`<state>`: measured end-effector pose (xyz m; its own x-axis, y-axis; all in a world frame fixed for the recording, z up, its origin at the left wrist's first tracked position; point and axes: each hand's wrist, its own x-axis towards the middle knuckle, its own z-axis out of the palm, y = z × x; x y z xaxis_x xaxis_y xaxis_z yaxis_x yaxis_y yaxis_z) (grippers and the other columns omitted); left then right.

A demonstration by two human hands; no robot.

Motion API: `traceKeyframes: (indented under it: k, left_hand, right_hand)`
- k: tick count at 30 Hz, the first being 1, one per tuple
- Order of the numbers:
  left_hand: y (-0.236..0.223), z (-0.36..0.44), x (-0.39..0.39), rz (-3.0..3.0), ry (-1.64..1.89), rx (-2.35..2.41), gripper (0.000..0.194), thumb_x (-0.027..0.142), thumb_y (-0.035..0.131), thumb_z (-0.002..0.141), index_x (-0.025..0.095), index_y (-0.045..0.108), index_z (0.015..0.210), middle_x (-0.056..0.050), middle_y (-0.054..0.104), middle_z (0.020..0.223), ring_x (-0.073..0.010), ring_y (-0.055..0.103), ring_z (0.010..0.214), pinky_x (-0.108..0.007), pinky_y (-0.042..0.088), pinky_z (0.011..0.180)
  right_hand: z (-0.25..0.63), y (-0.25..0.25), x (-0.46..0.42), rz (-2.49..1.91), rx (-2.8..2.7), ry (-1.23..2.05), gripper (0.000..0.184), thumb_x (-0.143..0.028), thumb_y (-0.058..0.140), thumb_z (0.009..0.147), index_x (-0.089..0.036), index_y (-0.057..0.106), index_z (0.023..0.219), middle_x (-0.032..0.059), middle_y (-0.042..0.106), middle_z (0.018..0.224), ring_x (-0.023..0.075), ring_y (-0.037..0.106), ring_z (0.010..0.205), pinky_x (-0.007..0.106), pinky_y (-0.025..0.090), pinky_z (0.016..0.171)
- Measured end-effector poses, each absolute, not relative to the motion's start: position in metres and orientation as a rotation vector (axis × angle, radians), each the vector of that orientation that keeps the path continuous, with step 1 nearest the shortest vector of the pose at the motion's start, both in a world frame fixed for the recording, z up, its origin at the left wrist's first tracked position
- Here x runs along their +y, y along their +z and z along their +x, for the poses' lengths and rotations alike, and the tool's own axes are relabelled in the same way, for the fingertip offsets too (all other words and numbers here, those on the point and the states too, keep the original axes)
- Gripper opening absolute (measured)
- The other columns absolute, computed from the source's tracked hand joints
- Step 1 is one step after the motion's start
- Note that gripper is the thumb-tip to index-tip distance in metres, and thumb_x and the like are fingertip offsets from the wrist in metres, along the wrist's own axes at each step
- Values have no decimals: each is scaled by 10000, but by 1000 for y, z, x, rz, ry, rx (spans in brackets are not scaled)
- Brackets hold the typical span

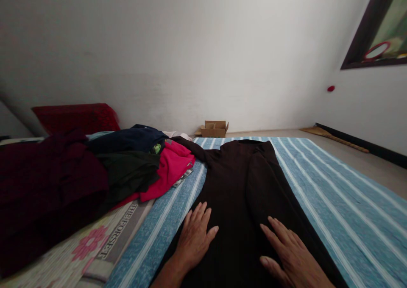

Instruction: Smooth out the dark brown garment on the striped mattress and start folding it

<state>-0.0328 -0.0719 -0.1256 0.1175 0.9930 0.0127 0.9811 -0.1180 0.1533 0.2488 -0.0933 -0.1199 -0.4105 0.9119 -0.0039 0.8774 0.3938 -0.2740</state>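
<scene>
A dark brown garment [241, 182] lies spread lengthwise on a blue and white striped sheet [333, 203], with one side folded over towards the middle. My left hand [195, 235] rests flat on the garment's near left part, fingers together and extended. Flat on the near right part, over the folded side, lies my right hand [291, 254]. Neither hand grips anything.
A pile of clothes lies at the left: a pink garment [170, 169], a black one [127, 173], a navy one [127, 139] and a maroon one [44, 186]. Behind them is a red pillow [76, 117]. A small cardboard box [215, 128] stands by the white wall.
</scene>
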Motion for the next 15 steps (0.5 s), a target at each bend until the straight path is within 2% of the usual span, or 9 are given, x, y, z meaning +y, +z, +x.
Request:
traceKeyframes:
  k: [4,7,11,15]
  left_hand:
    - [-127,-34,-74,2282,197,2011,526,402,416,878,160,452,1344,-116,339,1463,-260,271,1362,-491,249,1094]
    - [-132,-38,-74,2302,223,2006,523,407,425,876,177,453,1346,-108,351,1458,-264,291,1353,-498,272,1083]
    - [-146,-49,-73,2395,304,2008,507,412,457,866,223,471,1336,-85,406,1427,-278,357,1319,-492,337,1055]
    - [-163,-62,-71,2527,319,1970,505,418,491,848,274,478,1333,-56,421,1414,-279,420,1278,-444,407,1019]
  right_hand:
    - [229,-61,-63,-1451,-2645,523,641,-599,425,852,-209,455,1359,136,402,1417,303,361,1305,451,344,1041]
    - [208,-37,-19,-1311,-2643,519,524,-484,476,867,-207,505,1311,118,510,1323,256,501,1184,352,418,955]
    - [179,-40,50,-1343,-2548,449,379,-405,518,862,-193,590,1168,81,607,1118,207,593,996,283,450,815]
    - [160,-70,90,-1529,-2417,317,266,-342,498,882,-159,628,1025,108,609,1039,230,584,961,322,438,777]
